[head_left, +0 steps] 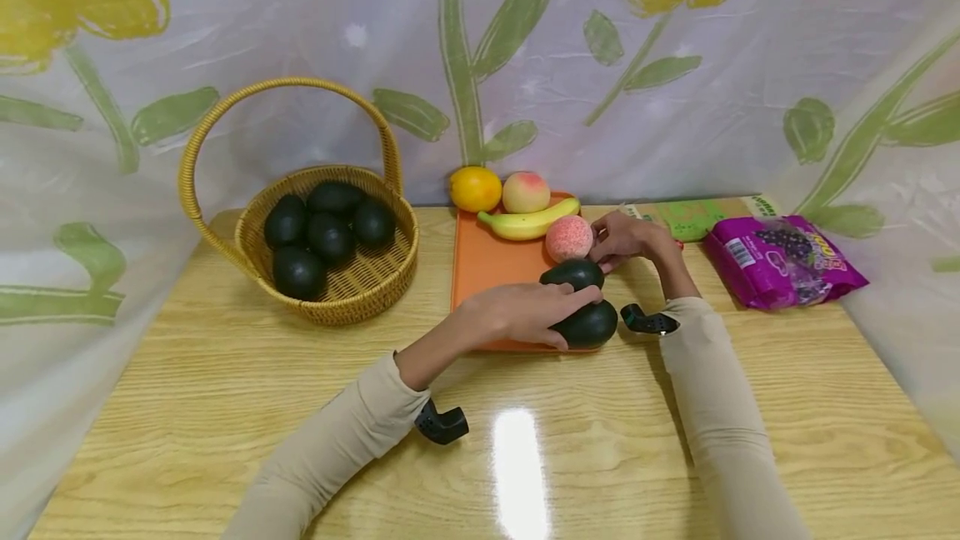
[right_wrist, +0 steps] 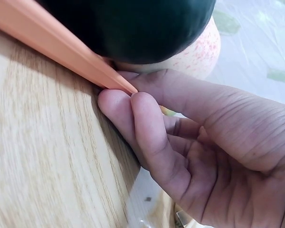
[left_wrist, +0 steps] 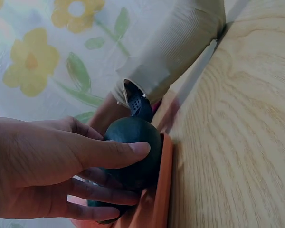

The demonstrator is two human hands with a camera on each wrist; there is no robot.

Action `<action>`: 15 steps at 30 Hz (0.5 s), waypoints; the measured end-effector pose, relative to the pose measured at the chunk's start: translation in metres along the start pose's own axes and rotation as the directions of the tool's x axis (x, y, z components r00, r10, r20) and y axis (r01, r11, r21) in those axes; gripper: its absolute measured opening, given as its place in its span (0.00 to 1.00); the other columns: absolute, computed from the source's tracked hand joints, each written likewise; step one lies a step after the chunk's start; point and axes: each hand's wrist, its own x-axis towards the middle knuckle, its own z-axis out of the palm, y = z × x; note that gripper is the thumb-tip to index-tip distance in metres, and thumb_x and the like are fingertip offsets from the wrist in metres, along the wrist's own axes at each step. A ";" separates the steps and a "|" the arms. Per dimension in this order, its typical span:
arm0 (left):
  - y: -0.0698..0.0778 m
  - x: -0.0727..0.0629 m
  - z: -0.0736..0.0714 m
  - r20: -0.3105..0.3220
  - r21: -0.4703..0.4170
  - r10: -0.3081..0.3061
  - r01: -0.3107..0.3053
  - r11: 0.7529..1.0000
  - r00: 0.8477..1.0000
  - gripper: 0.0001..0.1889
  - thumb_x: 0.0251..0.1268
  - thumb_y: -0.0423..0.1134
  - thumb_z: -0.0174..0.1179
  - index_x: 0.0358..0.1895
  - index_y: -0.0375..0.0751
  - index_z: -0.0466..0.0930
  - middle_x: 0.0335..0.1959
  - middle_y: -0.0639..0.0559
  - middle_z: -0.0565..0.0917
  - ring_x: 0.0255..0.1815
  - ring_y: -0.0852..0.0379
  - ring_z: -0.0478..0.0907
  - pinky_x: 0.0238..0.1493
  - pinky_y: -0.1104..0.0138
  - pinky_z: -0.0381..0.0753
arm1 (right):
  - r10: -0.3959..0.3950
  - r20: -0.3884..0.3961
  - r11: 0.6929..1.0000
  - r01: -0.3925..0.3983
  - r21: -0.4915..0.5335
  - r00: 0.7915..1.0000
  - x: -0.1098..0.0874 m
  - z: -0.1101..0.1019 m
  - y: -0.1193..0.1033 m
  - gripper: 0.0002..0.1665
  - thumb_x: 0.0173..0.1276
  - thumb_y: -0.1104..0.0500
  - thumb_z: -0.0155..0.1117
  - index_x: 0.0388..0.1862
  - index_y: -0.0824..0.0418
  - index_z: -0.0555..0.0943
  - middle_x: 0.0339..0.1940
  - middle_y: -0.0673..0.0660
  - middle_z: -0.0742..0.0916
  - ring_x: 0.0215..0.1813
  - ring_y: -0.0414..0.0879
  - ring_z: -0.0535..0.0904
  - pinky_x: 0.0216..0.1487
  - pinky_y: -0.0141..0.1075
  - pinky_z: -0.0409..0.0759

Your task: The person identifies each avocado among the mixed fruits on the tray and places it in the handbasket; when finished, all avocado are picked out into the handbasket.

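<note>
On the right side of an orange tray (head_left: 480,261) lie two dark green avocados, a near avocado (head_left: 591,327) and a far avocado (head_left: 576,273). My left hand (head_left: 525,311) grips the near one, its thumb laid over the top in the left wrist view and the fingers around the side. My right hand (head_left: 626,236) pinches the tray's right rim (right_wrist: 92,64) between thumb and curled fingers. Just beside that hand sits a pinkish peach (head_left: 569,238). A banana (head_left: 528,222), another peach (head_left: 527,192) and a yellow-orange fruit (head_left: 476,189) lie at the tray's back.
A wicker basket (head_left: 352,307) with a tall handle stands at the left, holding several avocados (head_left: 330,238). To the right lies a purple grape-printed bag (head_left: 783,261), with a green package (head_left: 693,215) behind it. A flowered curtain (head_left: 525,65) closes off the table's back.
</note>
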 end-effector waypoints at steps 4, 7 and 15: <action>0.000 0.001 0.001 -0.010 0.006 0.009 -0.009 1.000 1.000 0.43 0.72 0.49 0.67 0.83 0.55 0.50 0.74 0.43 0.75 0.70 0.48 0.80 0.73 0.57 0.77 | -0.002 -0.008 1.000 0.002 -0.025 1.000 0.000 -0.001 0.001 0.20 0.66 0.64 0.67 0.55 0.69 0.77 0.39 0.55 0.82 0.31 0.39 0.82 0.35 0.29 0.86; 0.001 0.001 0.002 -0.008 0.010 0.001 -0.001 1.000 1.000 0.45 0.73 0.49 0.66 0.85 0.61 0.47 0.74 0.44 0.75 0.72 0.49 0.78 0.71 0.56 0.79 | 0.000 -0.012 1.000 0.000 -0.026 1.000 0.001 -0.002 0.002 0.19 0.66 0.65 0.67 0.54 0.70 0.77 0.38 0.55 0.82 0.31 0.39 0.82 0.35 0.29 0.86; -0.001 0.003 0.000 -0.030 0.057 0.047 -0.046 0.997 0.998 0.43 0.71 0.48 0.69 0.84 0.62 0.55 0.72 0.46 0.79 0.71 0.49 0.77 0.72 0.57 0.78 | 0.006 -0.004 1.000 -0.006 -0.011 1.000 -0.001 -0.001 -0.001 0.19 0.65 0.65 0.68 0.53 0.69 0.77 0.38 0.55 0.82 0.31 0.39 0.82 0.35 0.30 0.87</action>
